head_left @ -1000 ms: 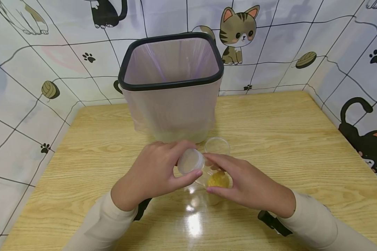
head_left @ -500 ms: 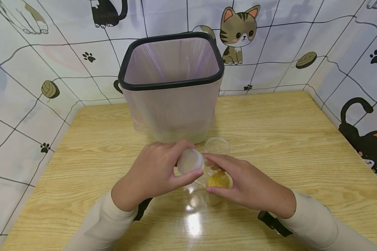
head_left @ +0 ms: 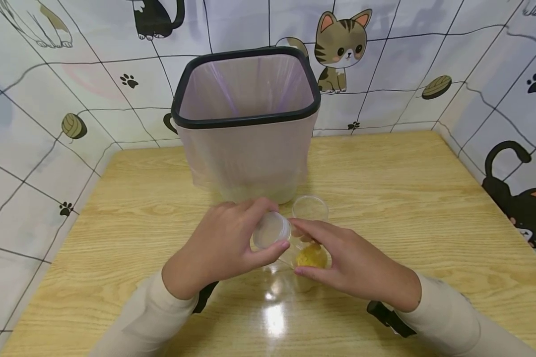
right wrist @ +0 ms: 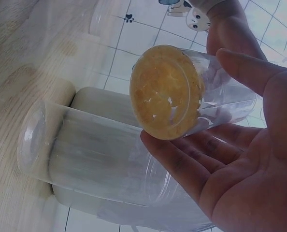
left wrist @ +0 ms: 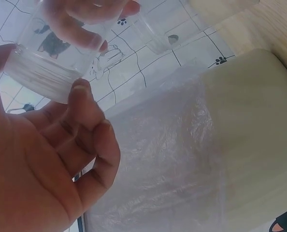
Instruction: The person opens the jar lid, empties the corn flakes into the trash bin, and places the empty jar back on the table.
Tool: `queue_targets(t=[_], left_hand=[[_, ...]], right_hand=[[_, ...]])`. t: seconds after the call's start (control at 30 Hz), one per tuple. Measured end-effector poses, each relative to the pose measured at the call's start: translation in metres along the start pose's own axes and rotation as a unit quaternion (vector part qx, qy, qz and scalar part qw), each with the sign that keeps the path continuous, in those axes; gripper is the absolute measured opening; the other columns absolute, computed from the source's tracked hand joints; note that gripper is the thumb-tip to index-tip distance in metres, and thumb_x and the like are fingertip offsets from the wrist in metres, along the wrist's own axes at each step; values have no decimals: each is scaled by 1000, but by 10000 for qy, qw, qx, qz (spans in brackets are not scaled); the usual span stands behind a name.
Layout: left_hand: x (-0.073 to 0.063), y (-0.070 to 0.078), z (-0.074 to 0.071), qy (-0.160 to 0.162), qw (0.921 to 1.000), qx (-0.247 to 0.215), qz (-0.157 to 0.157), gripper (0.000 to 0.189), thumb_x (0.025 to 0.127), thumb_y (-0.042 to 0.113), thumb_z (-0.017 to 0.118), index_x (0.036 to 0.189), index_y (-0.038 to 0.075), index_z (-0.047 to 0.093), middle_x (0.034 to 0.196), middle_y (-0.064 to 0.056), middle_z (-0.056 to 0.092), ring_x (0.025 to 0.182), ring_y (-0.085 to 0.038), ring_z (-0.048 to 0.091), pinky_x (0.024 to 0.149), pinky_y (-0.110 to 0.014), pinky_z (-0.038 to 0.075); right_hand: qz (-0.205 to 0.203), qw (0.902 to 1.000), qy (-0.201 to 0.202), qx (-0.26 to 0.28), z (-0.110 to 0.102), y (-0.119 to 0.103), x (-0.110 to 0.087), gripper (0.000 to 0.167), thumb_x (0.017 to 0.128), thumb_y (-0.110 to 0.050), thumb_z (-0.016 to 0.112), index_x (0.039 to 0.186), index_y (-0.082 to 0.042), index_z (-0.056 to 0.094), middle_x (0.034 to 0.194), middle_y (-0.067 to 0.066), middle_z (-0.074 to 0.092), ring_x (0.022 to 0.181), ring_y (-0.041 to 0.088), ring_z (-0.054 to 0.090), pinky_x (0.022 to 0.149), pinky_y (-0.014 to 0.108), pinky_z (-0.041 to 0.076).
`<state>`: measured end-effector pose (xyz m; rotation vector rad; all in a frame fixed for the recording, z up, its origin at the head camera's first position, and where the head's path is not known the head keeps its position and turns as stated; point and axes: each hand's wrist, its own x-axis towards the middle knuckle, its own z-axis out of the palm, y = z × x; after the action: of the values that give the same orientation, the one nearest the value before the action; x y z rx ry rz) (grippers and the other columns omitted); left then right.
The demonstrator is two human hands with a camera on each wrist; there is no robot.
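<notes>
One jar (right wrist: 182,92) is lying tilted between your hands: your left hand (head_left: 225,243) is pinching the lid (head_left: 270,229), your right hand (head_left: 344,255) is clasping the body, yellow contents (head_left: 311,256) showing at its base. Over the last second neither grip is visibly shifting, so lid work is apparently standing still. Beyond, a clear container (head_left: 310,207) is standing near the lined bin (head_left: 245,153).

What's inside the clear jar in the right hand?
Yellow material, kind unclear, sits at the base end of the jar, which looks clear beyond it. In the head view, the right hand and lid cover part of the inside.
</notes>
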<state>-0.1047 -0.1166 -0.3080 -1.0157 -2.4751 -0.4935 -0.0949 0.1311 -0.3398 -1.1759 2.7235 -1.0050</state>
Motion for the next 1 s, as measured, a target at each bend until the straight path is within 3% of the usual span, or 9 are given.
queue_targets(t=[0.3,1.0], left_hand=[[-2,1,2,114,9999,56,44,40,86,50,67,109,18,65,83,9,70,53,-9,49,52,-26,43],[-1,4,0,-51,9991,143,-405,42,83,55,70,99,17,64,63,10,57,51,-7,46,48,-24,38]], right_hand=[[82,9999,-68,-69,1,-1,0,76,86,-39,78,151,-26,41,129,-8,63,108,5,64,89,31,56],[61,9997,-16,-215,0,-2,-2,78,85,-37,79,152,-24,41,132,-3,63,106,5,64,88,31,57]])
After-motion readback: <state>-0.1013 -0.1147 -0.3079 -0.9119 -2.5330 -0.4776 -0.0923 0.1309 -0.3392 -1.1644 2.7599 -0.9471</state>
